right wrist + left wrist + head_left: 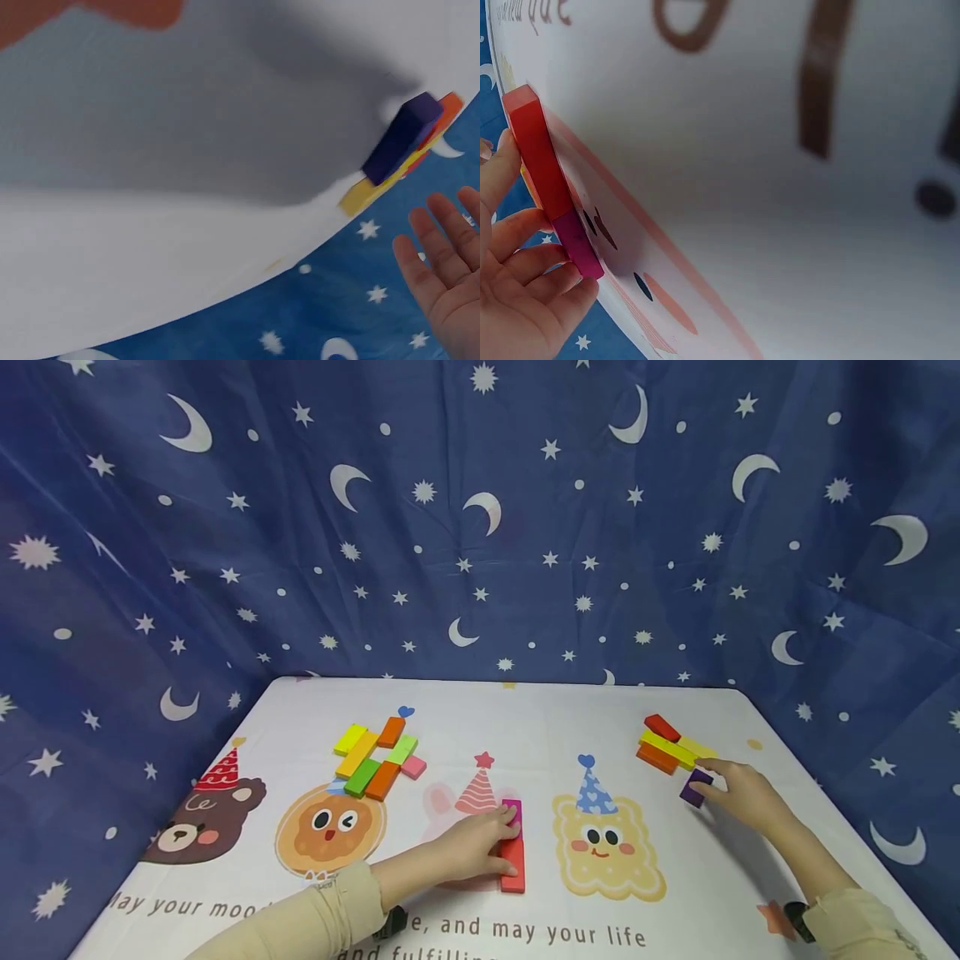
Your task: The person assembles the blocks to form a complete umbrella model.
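My left hand grips a red block and a magenta block, which lie end to end in a line on the printed cloth. Its thumb is at the red block and its other fingers lie along the magenta one, as the left wrist view also shows. On the right, my right hand is beside a dark purple block, thumb and forefinger near it. In the right wrist view the fingers of that hand are spread and apart from the purple block.
Close behind the purple block lie yellow, orange and red blocks. A cluster of several yellow, orange, green and pink blocks lies at the back left. A blue star-and-moon curtain hangs behind the white cloth.
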`<state>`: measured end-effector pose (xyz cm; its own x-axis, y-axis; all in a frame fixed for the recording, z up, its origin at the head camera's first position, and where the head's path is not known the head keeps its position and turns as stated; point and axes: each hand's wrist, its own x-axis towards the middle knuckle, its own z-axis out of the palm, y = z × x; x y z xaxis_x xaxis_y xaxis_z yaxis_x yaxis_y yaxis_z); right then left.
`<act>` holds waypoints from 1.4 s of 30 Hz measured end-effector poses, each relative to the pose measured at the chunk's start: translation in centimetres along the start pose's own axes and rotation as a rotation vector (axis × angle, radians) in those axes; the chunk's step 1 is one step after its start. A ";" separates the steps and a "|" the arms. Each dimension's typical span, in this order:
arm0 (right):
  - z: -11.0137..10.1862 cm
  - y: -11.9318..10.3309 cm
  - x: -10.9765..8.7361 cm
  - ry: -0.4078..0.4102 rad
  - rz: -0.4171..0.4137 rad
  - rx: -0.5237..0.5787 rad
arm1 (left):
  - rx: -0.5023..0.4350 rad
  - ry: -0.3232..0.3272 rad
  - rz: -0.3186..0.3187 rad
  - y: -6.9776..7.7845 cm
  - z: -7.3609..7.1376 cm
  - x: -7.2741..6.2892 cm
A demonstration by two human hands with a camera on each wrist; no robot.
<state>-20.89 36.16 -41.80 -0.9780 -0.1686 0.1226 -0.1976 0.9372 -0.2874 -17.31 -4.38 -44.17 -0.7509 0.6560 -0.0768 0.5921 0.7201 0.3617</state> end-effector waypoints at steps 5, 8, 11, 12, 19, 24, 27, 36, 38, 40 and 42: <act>-0.1 1.2 0.0 -0.008 0.081 -0.011 | -0.009 0.009 -0.006 0.0 0.0 0.1; 0.0 1.8 0.0 -0.036 0.122 -0.011 | -0.006 0.012 0.000 0.0 0.1 0.1; 0.1 2.2 -0.1 -0.075 0.130 -0.017 | -0.014 0.008 0.002 0.0 0.0 0.1; 0.1 2.3 -0.1 -0.088 0.129 -0.017 | -0.016 0.007 0.001 0.0 0.0 0.1; 0.8 3.2 -0.1 -0.166 0.134 0.014 | -0.027 0.003 -0.001 0.1 0.1 0.1; 1.3 3.4 -0.2 -0.225 0.193 0.053 | -0.038 0.000 -0.003 0.1 0.2 0.1; 1.4 3.6 -0.1 -0.229 0.197 0.067 | -0.041 -0.001 -0.003 0.1 0.3 0.1; 1.4 4.0 -0.3 -0.167 0.192 0.135 | -0.037 0.008 0.008 -0.1 0.3 0.1; 1.6 3.9 -0.3 -0.156 0.189 0.128 | -0.043 0.009 0.006 -0.2 0.3 0.0; 1.7 3.6 -0.2 -0.146 0.187 0.123 | -0.045 0.014 0.010 -0.2 0.2 0.0; 1.7 3.4 -0.1 -0.135 0.175 0.114 | -0.033 0.023 0.024 -0.2 0.2 0.0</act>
<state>-21.62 38.84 -44.45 -0.9965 -0.0532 -0.0647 -0.0230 0.9164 -0.3996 -17.41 -4.47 -44.40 -0.7431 0.6676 -0.0465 0.6006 0.6959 0.3938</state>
